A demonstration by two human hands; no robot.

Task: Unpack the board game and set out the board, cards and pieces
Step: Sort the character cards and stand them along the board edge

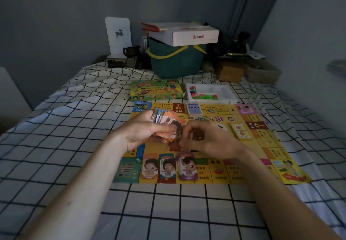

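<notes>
The yellow board (215,146) lies flat on the bed, three card piles (168,167) along its near edge.

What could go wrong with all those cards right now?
The left hand holds a thick fanned stack of cards while the right hand pinches the top one; the fan might slip and scatter. The three piles on the board lie on a soft bed, so a nudge may topple them.
</notes>
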